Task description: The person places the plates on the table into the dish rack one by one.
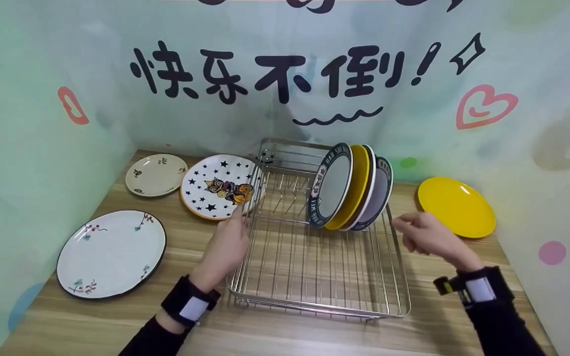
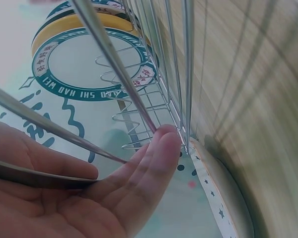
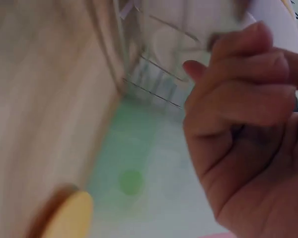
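Wire dish rack, sitting around the middle of the table. Getting held at its left rim by the left grip, passing between thumb and fingers in the left wrist view. Hovering by the rack's right side with the right grip, loosely curling the fingers around nothing. Having trouble telling whether it's contact or a tiny gap there, too blurry.

Carrying plates on edge toward the far right of the rack, all tilting: going left to right, seeing a lettered dark-rimmed plate, a yellow one, a slim dark sliver with a pale edge, then another lettered plate.

Also spotting more plates lying around on the table. Looking left: a big white plate with sprigs on the near side, a small cream plate farther off, and a star-patterned plate close to the rack, showing partly through its wires. Looking right: a loose yellow plate on the far side, well apart from the others.
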Demonstrator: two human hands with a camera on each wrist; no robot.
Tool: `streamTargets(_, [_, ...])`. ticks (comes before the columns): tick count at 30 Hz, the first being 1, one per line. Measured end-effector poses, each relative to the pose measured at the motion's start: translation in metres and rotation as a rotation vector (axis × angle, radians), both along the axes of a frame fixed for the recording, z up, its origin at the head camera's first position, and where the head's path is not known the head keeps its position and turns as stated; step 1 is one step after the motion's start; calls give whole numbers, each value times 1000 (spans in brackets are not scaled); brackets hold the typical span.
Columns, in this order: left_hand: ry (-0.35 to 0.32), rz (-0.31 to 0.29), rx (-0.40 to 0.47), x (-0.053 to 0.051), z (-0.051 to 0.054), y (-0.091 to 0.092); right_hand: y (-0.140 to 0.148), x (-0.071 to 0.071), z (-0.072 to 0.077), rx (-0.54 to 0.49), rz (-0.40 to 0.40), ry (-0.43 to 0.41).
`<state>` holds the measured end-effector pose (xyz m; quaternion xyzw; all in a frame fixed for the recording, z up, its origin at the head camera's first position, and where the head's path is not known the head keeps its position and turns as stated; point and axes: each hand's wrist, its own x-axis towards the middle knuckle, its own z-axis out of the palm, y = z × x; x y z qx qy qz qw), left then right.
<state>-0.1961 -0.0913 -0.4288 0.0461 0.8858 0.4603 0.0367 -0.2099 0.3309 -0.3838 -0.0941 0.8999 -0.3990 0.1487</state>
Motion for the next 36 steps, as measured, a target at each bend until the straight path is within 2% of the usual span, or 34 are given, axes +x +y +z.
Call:
streamTargets(3, [17,0,-8,0,1,-1,-4,4,-20,-100,4,19])
streamTargets(8, [38,0,-35,1,1,-1,-20,5,-36,-83,-13,224])
streamTargets(10, [41,-7,-32,0,2,0,-24,6,-37,-44,-39,284])
streamTargets(17, [21,-15,-9,-3,3,4,-29,7,-31,50,-95,359])
streamTargets(22, [40,-42,-14,-3,5,-1,-29,7,-30,66,-105,366])
streamTargets(24, [61,-47,-47,-3,5,-8,-30,7,-31,60,-104,354])
streamTargets(25, [86,-41,-85,-3,4,-13,-30,8,-32,56,-102,348])
streamTargets(27, [178,-25,-228,-3,3,-25,-30,8,-34,53,-104,342])
streamTargets(29, [272,26,-430,-2,0,-38,-31,8,-35,57,-107,349])
streamTargets(31, [307,110,-634,0,-3,-53,-31,8,-36,57,-107,353])
streamTargets(32, [290,145,-710,1,-4,-59,-31,8,-36,59,-106,353])
streamTargets(33, [246,175,-762,2,-5,-65,-31,8,-36,60,-105,355])
streamTargets(36, [62,220,-830,4,-7,-78,-31,8,-35,73,-109,356])
